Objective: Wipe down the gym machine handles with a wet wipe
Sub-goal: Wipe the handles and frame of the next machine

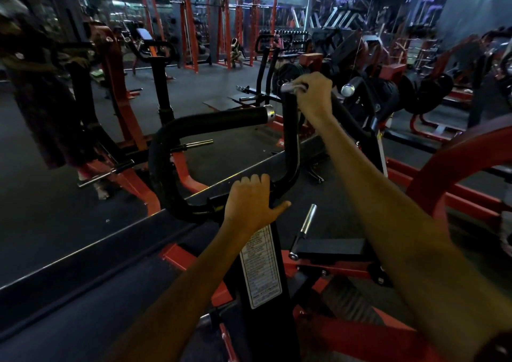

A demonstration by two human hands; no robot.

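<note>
1. The person stood over a black and red gym machine with 2 curved black handles that had shiny metal end caps.

2. The right hand was up at the top of the right upright black handle. Its fingers were curled over the top end, and they held a pale, crumpled wet wipe against the cap there.

3. The left hand was lower down, on the black middle bar where the 2 handles joined. Its fingers were curled over the bar and the thumb stuck out to the side. It looked like it was holding the machine steady.

4. The left black foam-covered handle bent up and pointed to the right, with its silver cap near the right handle. No hand touched it.

5. A white label with small print was stuck on the black post below the left hand. A short shiny metal peg stood just beside the post.

6. I think the wipe was light, soft and floppy, and a bit slippery because it was wet. It would bunch up, so it was best wrapped round the handle with the whole hand.

7. I think the handles were stiff and heavy and would not bend. The grips looked a little squashy. The metal caps could feel slick when wet.

8. I think the job was partly done, and the left handle likely needed a wipe too.
</note>
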